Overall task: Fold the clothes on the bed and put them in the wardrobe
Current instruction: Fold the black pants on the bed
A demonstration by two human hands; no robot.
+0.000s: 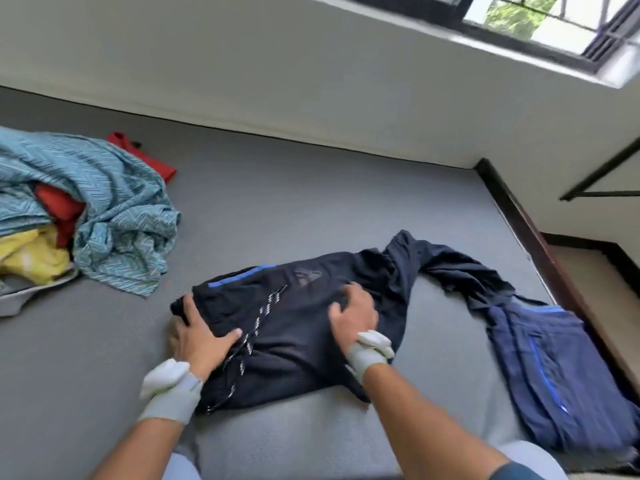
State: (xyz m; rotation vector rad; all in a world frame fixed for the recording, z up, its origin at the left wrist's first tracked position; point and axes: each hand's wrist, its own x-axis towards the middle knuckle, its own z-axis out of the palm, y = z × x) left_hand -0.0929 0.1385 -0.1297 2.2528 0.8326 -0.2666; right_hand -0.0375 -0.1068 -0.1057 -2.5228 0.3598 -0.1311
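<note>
Dark navy track trousers [291,327] with a blue side stripe and a patterned drawstring lie partly folded on the grey bed [311,209]. One trouser leg [464,271] trails off to the right. My left hand [197,334] presses flat on the waistband end, its fingers curled over the left edge. On the middle of the folded part my right hand [353,313] lies flat with its fingers spread. A second navy garment [554,375] with a blue stripe lies folded at the bed's right edge. The wardrobe is not in view.
A heap of unfolded clothes sits at the far left: a teal patterned cloth [117,216], red garments [62,209] and a yellow one [31,254]. A white wall [277,64] runs behind the bed. A dark wooden bed frame [540,244] borders the right side, with floor beyond.
</note>
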